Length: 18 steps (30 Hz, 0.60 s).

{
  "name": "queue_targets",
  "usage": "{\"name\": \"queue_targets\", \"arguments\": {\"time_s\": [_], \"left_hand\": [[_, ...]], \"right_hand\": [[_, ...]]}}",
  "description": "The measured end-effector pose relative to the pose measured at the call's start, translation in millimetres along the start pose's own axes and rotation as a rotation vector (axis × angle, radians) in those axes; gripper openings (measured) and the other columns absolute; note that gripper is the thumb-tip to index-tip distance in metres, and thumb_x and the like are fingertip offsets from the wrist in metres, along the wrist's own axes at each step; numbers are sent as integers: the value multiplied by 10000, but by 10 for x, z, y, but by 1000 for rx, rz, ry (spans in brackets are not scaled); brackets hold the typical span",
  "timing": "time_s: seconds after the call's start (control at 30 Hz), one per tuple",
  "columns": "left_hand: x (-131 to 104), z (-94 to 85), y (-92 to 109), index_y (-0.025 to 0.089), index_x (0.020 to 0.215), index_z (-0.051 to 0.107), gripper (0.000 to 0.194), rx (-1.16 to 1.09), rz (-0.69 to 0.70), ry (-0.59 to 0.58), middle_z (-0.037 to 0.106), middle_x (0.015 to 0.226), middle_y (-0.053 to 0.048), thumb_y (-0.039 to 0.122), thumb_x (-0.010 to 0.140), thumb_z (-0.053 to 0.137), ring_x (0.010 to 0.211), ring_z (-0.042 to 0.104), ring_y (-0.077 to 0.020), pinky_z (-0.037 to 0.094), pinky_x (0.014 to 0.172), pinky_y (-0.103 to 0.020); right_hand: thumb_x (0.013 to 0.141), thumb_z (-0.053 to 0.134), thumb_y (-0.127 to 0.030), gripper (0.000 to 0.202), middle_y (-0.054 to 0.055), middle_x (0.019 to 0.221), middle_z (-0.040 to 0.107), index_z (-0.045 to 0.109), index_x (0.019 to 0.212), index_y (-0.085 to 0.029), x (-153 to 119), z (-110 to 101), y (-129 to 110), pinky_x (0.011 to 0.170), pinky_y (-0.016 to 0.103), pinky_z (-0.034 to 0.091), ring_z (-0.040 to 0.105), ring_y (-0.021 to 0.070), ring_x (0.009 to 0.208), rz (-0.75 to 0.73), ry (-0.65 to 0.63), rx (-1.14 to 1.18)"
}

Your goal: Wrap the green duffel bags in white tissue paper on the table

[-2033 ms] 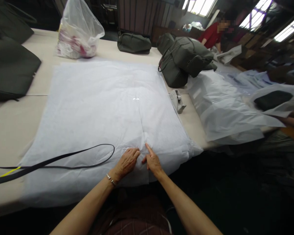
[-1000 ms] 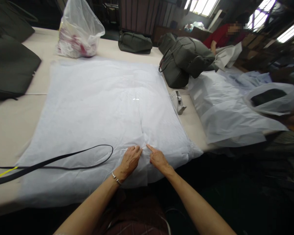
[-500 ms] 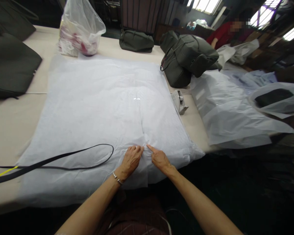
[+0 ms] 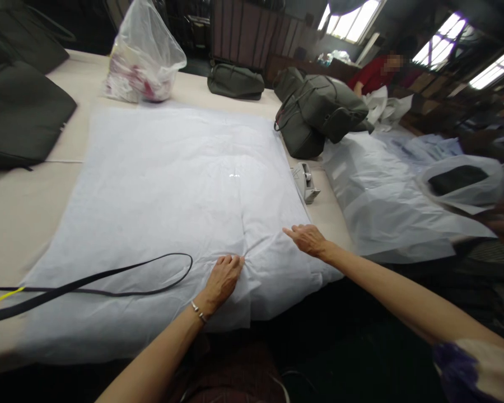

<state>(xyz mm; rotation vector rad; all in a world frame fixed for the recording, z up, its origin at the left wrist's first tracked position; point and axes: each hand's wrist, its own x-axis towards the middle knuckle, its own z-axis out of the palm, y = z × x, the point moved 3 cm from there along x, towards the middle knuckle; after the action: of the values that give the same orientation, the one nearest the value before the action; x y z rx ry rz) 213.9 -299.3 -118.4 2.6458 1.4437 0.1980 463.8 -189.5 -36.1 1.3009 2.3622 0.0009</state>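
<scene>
A large white translucent sheet (image 4: 159, 184) covers the middle of the table, with an overlapping seam running toward me. My left hand (image 4: 224, 280), with a metal bracelet at the wrist, has its fingers drawn together on the sheet at the near end of that seam, and creases spread from the fingertips. To the right, above the sheet, my right hand (image 4: 306, 239) points its index finger leftward, the other fingers partly curled, nothing visible in it. A tape dispenser (image 4: 306, 183) stands just beyond my right hand at the sheet's edge. Shiny tape (image 4: 234, 176) lies on the seam farther up.
A black strap (image 4: 109, 274) loops over the sheet's near left. Dark green bags (image 4: 315, 112) stand at back right, another bag (image 4: 21, 112) at left. A filled plastic bag (image 4: 145, 61) sits behind. More white sheets (image 4: 386, 196) lie right. A person in red (image 4: 372, 75) is beyond.
My right hand has left the seam beside my left hand and moved right and up, toward the tape dispenser. My left hand stays at the seam. The view has shifted slightly.
</scene>
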Motion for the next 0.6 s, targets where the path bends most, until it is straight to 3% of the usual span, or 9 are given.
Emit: {"name": "queue_targets", "arguments": {"time_s": [0.1,0.23,0.3,0.4,0.47,0.6], "left_hand": [[-10,2,10,148,1326,476,470,-2,-5,9,640,1036,-77,27,876,416,913,585,-232,479,831,-381],[-5,-45,-127,151,1334,465,432,-72,-39,87,662,1066,-88,93,908,419,912,616,-210,497,831,-355],[60,-111,-313,162,1359,450,420,-61,-105,187,622,1236,-126,191,939,439,1102,585,-240,463,952,-400],[270,-159,-692,162,1469,326,558,66,-248,292,424,1492,-161,332,955,458,1395,340,-321,255,1133,-566],[451,-97,-952,153,1500,279,620,122,-339,294,334,1548,-166,414,959,436,1449,234,-338,152,1155,-620],[747,147,-1338,146,1493,313,644,145,-448,234,354,1535,-174,511,965,357,1435,275,-340,137,1148,-640]], "right_hand": [[981,375,-261,441,147,1180,658,490,1403,-199,166,-100,39,924,351,404,584,249,1078,102,238,123],[964,417,-386,546,152,1452,475,399,1450,-138,712,-64,53,1088,383,310,408,252,1336,290,464,352],[951,422,-424,617,182,1508,391,357,1462,-84,1013,29,222,1128,423,261,325,274,1400,469,472,423],[942,412,-488,716,204,1559,281,299,1478,-28,1369,207,562,1167,453,182,211,295,1455,635,402,472],[945,383,-528,758,199,1581,223,265,1490,-16,1544,320,729,1185,460,121,147,289,1475,624,360,463],[956,298,-571,770,177,1598,176,240,1506,-36,1816,519,818,1195,475,34,90,267,1488,491,280,430]]}}
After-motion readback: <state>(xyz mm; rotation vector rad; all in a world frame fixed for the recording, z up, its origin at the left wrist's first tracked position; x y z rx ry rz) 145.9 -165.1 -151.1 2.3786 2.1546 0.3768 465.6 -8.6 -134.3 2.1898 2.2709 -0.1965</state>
